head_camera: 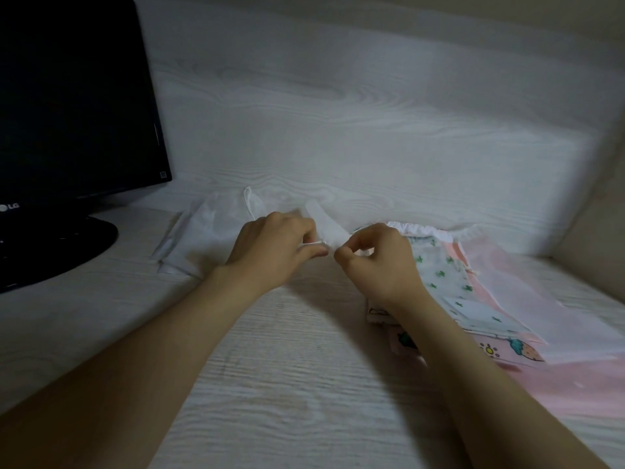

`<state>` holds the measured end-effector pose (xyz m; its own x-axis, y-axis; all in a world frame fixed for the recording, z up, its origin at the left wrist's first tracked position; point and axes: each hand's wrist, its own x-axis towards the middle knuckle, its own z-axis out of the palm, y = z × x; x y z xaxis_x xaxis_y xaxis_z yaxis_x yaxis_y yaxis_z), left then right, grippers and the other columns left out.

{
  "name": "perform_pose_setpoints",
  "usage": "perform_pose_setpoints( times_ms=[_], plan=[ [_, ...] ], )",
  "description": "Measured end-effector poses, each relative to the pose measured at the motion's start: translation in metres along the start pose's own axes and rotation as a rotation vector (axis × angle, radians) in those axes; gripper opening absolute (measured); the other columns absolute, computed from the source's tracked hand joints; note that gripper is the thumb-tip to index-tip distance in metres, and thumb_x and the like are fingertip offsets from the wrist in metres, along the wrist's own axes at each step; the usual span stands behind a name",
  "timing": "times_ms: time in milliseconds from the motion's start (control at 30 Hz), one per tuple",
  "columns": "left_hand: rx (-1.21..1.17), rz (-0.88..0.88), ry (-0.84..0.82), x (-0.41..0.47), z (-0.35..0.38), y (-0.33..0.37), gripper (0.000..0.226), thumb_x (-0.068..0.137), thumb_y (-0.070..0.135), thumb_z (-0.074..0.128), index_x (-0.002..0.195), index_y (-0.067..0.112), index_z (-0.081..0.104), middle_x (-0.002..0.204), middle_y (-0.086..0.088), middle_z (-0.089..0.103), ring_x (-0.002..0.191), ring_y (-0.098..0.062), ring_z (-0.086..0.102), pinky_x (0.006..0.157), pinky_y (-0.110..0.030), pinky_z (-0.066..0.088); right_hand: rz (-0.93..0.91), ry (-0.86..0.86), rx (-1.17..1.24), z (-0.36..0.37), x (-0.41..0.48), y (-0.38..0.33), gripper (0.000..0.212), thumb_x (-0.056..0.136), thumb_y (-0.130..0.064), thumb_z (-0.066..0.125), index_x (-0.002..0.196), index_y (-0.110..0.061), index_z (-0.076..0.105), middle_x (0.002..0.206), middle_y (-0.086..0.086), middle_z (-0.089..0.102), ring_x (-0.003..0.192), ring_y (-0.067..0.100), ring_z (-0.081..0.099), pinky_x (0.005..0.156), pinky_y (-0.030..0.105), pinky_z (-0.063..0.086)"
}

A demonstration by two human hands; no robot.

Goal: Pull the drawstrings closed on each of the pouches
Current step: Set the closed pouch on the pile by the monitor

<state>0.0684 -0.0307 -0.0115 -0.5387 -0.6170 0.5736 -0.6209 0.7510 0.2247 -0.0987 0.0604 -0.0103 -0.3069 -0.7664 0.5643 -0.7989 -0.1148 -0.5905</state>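
Observation:
A white pouch [206, 235] lies on the desk left of centre, its gathered mouth pointing right between my hands. My left hand [274, 252] pinches a thin white drawstring [313, 244] at that mouth. My right hand [375, 262] pinches the bunched white fabric just right of it. Under and right of my right hand lies a stack of pouches: a white one with green cactus prints [439, 269], a plain pink one [527, 282], and a pink one with cartoon prints [507, 350] at the bottom.
A black monitor [74, 96] on a round base [57, 252] stands at the left. The pale wood-grain desk [270, 384] meets a wood-grain back wall [338, 113]. A beige side wall [602, 198] closes the right.

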Motion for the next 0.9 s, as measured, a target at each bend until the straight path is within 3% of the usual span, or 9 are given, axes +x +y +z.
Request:
perform_pose_setpoints(
  times_ms=[100,233,367,467,533,633,767,900],
  plan=[
    [-0.042,0.01,-0.055,0.0,0.006,-0.003,0.029,0.099,0.057,0.063,0.093,0.031,0.073,0.084,0.015,0.059,0.081,-0.012,0.061,0.071,-0.034,0.047,0.013,-0.056,-0.036,0.002,0.0,0.002,0.018,0.085,-0.023,0.069,0.068,-0.02,0.075,0.072,0.0,0.072,0.073,0.01,0.065,0.07,0.031,0.053],
    [-0.108,-0.003,-0.034,0.002,0.014,-0.008,0.022,0.104,0.048,0.06,0.099,0.036,0.078,0.093,0.016,0.055,0.092,-0.01,0.057,0.091,-0.041,0.043,0.083,-0.071,0.019,0.003,0.005,0.008,0.023,0.094,-0.019,0.064,0.073,-0.023,0.071,0.065,-0.007,0.067,0.061,-0.001,0.061,0.052,0.01,0.039],
    [-0.032,-0.05,0.028,0.004,0.014,-0.009,0.022,0.103,0.049,0.061,0.099,0.038,0.081,0.1,0.013,0.064,0.104,-0.017,0.056,0.094,-0.042,0.035,0.134,-0.054,0.054,0.002,0.004,0.008,0.018,0.097,-0.023,0.063,0.082,-0.021,0.073,0.067,-0.009,0.067,0.057,-0.004,0.058,0.049,0.01,0.037],
    [-0.016,-0.082,0.057,0.006,0.015,-0.011,0.028,0.102,0.047,0.063,0.09,0.029,0.081,0.089,0.01,0.071,0.093,-0.017,0.064,0.093,-0.042,0.044,0.142,-0.02,0.095,0.001,0.005,0.007,0.019,0.096,-0.022,0.064,0.08,-0.02,0.074,0.064,-0.009,0.066,0.053,-0.002,0.056,0.048,0.01,0.039],
    [-0.199,-0.13,0.037,0.008,0.016,-0.013,0.028,0.101,0.043,0.067,0.081,0.025,0.079,0.078,0.012,0.074,0.082,-0.009,0.069,0.087,-0.037,0.053,0.146,0.012,0.104,0.0,0.005,0.005,0.02,0.095,-0.023,0.064,0.078,-0.02,0.073,0.063,-0.008,0.065,0.053,0.0,0.055,0.049,0.012,0.04],
    [-0.543,-0.23,-0.007,0.007,0.014,-0.006,0.022,0.102,0.028,0.068,0.085,0.023,0.08,0.081,0.014,0.077,0.084,0.0,0.072,0.086,-0.025,0.056,0.166,0.068,0.138,-0.003,0.004,0.004,0.023,0.091,-0.028,0.066,0.071,-0.018,0.071,0.06,-0.005,0.061,0.053,0.005,0.05,0.056,0.024,0.044],
    [-0.85,-0.359,-0.024,0.009,0.006,0.006,0.025,0.099,0.011,0.056,0.081,-0.001,0.068,0.075,-0.006,0.069,0.073,-0.018,0.066,0.076,-0.032,0.056,0.208,0.071,0.271,-0.009,0.005,0.005,0.036,0.092,-0.044,0.072,0.069,-0.017,0.068,0.051,-0.012,0.055,0.052,0.008,0.05,0.06,0.028,0.046],
    [-1.019,-0.39,0.068,0.011,0.003,0.013,0.024,0.094,0.008,0.054,0.077,-0.006,0.063,0.07,-0.012,0.062,0.069,-0.021,0.061,0.069,-0.036,0.055,0.229,0.036,0.233,-0.003,0.006,0.003,0.025,0.088,-0.035,0.074,0.071,-0.017,0.071,0.055,-0.009,0.057,0.051,0.005,0.05,0.06,0.028,0.046]
  ],
)
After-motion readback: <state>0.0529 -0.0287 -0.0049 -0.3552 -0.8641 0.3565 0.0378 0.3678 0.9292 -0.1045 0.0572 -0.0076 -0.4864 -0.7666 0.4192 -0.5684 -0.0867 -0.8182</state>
